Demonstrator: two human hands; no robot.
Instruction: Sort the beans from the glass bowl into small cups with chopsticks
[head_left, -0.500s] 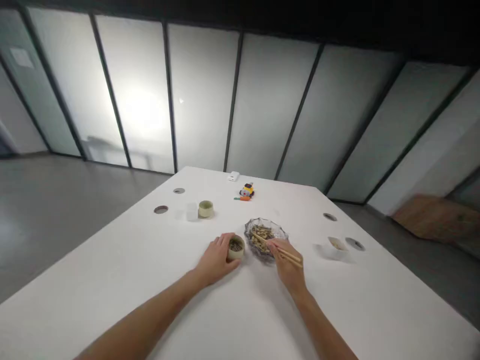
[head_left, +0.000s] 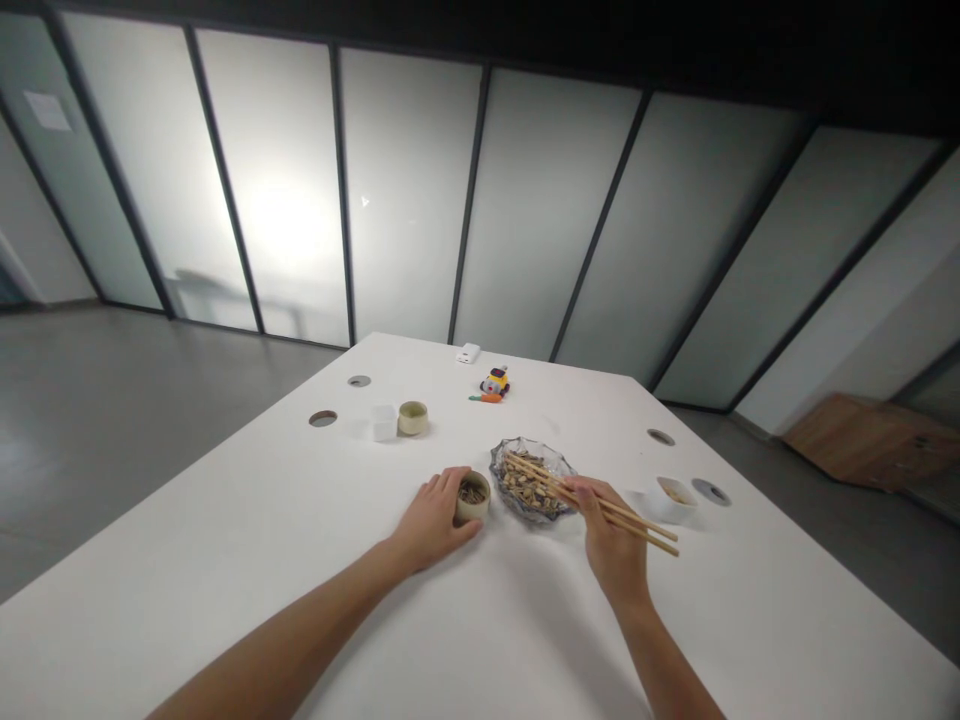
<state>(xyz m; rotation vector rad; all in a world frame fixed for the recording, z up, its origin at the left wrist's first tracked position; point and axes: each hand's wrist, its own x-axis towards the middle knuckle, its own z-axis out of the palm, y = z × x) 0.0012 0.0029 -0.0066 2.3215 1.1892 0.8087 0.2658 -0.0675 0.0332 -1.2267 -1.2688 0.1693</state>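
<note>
The left hand (head_left: 431, 522) lies on the tabletop (head_left: 225, 560), its grip round the small cup (head_left: 473, 496). The right hand (head_left: 613, 538) pinches chopsticks (head_left: 570, 490) in its grip, tips over the glass bowl (head_left: 531, 478); it has shifted rightward.

Seemingly bare forearms, left hand (head_left: 433, 522), right hand (head_left: 613, 548).

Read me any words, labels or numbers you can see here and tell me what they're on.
None can be read.
The paper sheet on the glass wall is too blurred.
The yellow toy and white box on the table are too small to show any print.
</note>
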